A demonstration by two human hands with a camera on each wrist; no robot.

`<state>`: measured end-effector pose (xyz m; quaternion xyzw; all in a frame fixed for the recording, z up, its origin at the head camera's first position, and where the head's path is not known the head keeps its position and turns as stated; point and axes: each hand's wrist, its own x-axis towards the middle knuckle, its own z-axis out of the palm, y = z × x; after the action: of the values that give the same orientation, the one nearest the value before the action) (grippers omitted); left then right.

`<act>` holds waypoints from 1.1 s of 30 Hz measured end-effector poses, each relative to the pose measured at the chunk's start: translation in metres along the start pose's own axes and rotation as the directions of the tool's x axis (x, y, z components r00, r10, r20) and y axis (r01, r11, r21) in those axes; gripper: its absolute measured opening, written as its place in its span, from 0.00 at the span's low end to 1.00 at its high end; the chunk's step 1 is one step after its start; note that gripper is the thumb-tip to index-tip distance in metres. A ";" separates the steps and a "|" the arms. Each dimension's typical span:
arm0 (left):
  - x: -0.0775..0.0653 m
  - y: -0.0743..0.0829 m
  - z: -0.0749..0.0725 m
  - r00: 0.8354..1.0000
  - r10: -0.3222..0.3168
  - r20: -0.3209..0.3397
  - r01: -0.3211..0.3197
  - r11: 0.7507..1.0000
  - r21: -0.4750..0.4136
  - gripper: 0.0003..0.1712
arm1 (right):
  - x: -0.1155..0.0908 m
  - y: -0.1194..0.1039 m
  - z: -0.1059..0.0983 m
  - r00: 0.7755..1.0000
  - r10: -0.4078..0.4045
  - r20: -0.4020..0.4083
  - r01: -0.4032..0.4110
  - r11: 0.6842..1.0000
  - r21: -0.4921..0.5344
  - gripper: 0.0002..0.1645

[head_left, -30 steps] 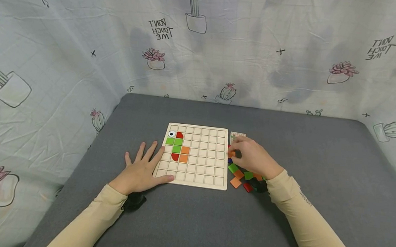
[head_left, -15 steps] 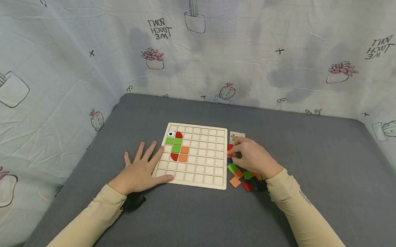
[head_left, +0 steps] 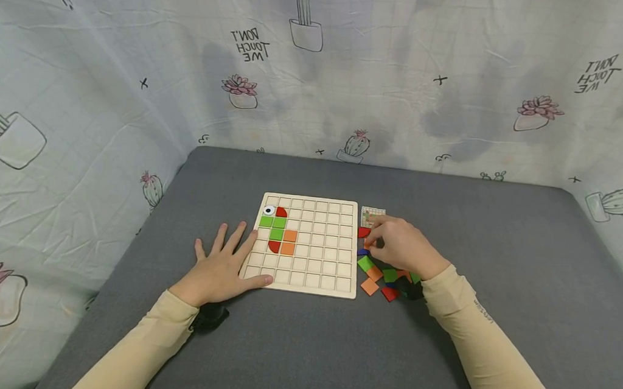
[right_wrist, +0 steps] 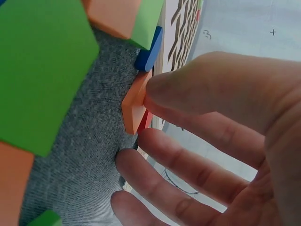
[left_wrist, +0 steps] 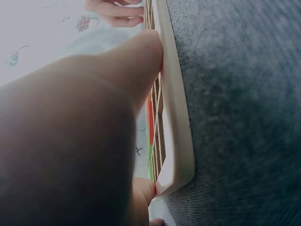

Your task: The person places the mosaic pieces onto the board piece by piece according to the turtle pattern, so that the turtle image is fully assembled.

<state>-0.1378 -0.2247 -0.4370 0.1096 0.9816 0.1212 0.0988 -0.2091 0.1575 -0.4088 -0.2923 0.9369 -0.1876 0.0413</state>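
Where the grey table (head_left: 510, 253) stretches out before us, we see a wrinkled pale cloth (head_left: 369, 95) hung around it at nine, twelve and three o'clock, printed with potted cacti and mirrored lettering. Mid-table we have a wooden grid board (head_left: 317, 267); with it as our clock face, an eye tile (head_left: 269, 210), red rounded tiles (head_left: 281, 213), green squares (head_left: 277, 234) and orange squares (head_left: 289, 236) sit between nine and ten. At eight o'clock the left hand (head_left: 223, 271) spreads its fingers wide, thumb resting on the board's near edge. At three, just past the board's right edge, the right hand (head_left: 402, 247) pinches an orange tile (right_wrist: 132, 106) between thumb and index finger; we cannot tell whether that tile touches the table. Just beside it lie a red tile (head_left: 364, 232) and a blue tile (right_wrist: 149, 52), with loose tiles (head_left: 373, 273) towards four and a small card (head_left: 371, 214) at two. Beyond them, we have a broad stretch of tabletop reaching the right edge; a narrower strip runs between board and far edge at twelve.
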 end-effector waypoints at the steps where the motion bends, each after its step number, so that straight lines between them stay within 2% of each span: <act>1: 0.000 0.000 0.000 1.000 0.000 0.000 0.000 1.000 -0.001 0.65 | 0.000 0.000 0.000 1.000 0.003 0.002 -0.003 1.000 0.007 0.07; 10: -0.001 0.000 0.000 1.000 0.002 -0.004 -0.002 1.000 0.005 0.65 | 0.001 0.001 0.004 1.000 -0.014 0.012 0.014 1.000 0.020 0.08; 17: -0.001 -0.001 0.001 1.000 0.010 -0.011 -0.010 1.000 0.001 0.64 | 0.003 0.001 0.007 1.000 -0.019 0.008 0.019 0.999 0.036 0.15; 33: -0.002 -0.001 0.002 1.000 0.006 -0.015 -0.006 1.000 -0.008 0.65 | 0.002 0.000 0.007 0.999 -0.038 0.021 0.036 0.996 0.078 0.13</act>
<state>-0.1361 -0.2260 -0.4388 0.1114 0.9815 0.1264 0.0913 -0.2093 0.1542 -0.4149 -0.3099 0.9228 -0.2211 0.0597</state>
